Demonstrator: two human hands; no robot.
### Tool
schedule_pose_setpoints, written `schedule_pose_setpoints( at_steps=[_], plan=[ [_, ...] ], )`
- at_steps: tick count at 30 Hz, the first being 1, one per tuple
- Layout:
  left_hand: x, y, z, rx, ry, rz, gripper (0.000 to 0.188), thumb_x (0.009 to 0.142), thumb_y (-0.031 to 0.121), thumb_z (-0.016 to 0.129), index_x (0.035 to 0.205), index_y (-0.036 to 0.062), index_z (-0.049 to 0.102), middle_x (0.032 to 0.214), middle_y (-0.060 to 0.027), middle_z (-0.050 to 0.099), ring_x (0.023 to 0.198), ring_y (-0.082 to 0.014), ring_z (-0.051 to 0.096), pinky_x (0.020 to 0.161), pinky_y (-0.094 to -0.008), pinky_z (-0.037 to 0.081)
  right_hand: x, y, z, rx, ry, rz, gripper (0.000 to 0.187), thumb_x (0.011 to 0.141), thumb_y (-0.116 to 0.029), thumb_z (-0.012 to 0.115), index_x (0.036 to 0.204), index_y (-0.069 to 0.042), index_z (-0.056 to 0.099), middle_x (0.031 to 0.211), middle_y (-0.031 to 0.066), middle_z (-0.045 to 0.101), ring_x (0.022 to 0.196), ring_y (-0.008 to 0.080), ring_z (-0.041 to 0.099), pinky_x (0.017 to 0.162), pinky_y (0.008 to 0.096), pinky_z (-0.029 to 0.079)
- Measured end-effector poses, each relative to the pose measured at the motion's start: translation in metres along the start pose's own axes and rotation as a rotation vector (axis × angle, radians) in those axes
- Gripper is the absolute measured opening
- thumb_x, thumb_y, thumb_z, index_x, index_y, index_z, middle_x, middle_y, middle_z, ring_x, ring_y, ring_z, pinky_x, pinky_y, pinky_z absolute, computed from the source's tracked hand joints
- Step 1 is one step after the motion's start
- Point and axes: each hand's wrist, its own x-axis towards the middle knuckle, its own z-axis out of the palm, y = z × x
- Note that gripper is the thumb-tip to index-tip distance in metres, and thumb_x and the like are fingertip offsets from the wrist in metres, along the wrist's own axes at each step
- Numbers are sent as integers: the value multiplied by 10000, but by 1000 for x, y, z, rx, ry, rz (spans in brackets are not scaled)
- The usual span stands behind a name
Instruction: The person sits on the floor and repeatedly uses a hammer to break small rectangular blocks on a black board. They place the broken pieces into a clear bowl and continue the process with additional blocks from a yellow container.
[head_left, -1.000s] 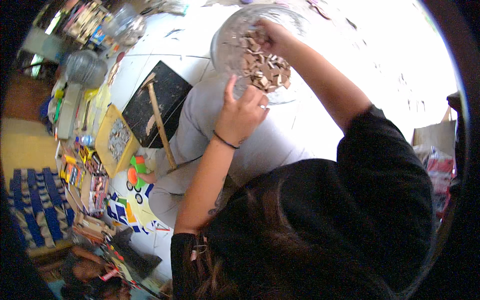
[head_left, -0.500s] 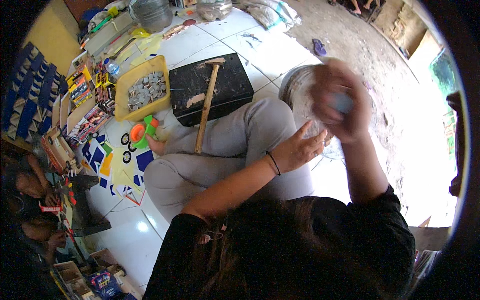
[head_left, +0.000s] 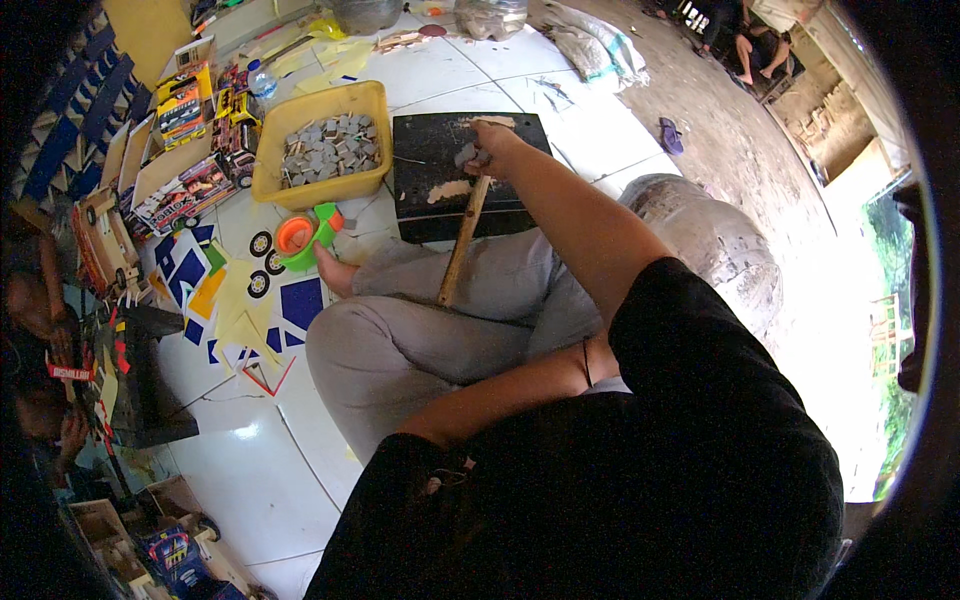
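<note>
My right hand (head_left: 495, 150) is stretched out over the black box (head_left: 420, 205), its fingers closed around a small grey piece (head_left: 465, 155). A wooden-handled hammer (head_left: 463, 245) lies with its handle sloping from the box onto my leg; its head is mostly hidden by that hand. My left hand (head_left: 603, 362) is low by my lap, below a black wristband, and its fingers are hidden behind my right sleeve. Left of the box stands a yellow tub (head_left: 260, 178) holding many small grey flat pieces (head_left: 335, 145).
A large clear plastic container (head_left: 705, 240) stands right of my knee. Toy wheels (head_left: 258, 284), an orange-and-green tape dispenser (head_left: 298, 240) and blue cutouts (head_left: 302, 302) lie at left. Toy trucks (head_left: 180, 190) stand beyond. Another person's hands (head_left: 65, 345) show at far left.
My right hand has moved left from above the clear container to the hammer head on the black box. My left hand has dropped toward my lap, and the view has shifted.
</note>
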Motion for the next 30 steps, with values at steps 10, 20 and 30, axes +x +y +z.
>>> schedule_pose_setpoints(
  at_steps=[10, 20, 30],
  plan=[
    [6, 20, -16, 609, -95, 362, 345, 890, 145, 413, 1196, 42, 536, 1350, -139, 438, 1307, -288, 347, 1074, -506, 269, -152, -40, -55, -74, -164, -343, 617, 958, -439, 373, 1371, 18, 336, 1425, 203, 327, 1338, 310, 283, 1064, 490, 278],
    [15, 38, -13, 1268, -190, 515, 241, 880, 190, 459, 1056, 66, 567, 1204, -118, 540, 1262, -177, 405, 935, -431, 349, -300, 12, -334, -857, -337, -297, 304, 900, -178, 501, 1063, 54, 610, 1013, 172, 653, 927, 252, 644, 786, 367, 520],
    [13, 56, -8, 1706, -292, 509, 359, 866, 239, 455, 1186, 112, 556, 1269, -44, 504, 1274, -176, 364, 944, -459, 328, -177, 79, -320, -1559, 326, -621, 394, 892, -356, 476, 1120, -71, 624, 1163, 192, 587, 1089, 366, 548, 981, 462, 384]
  ],
)
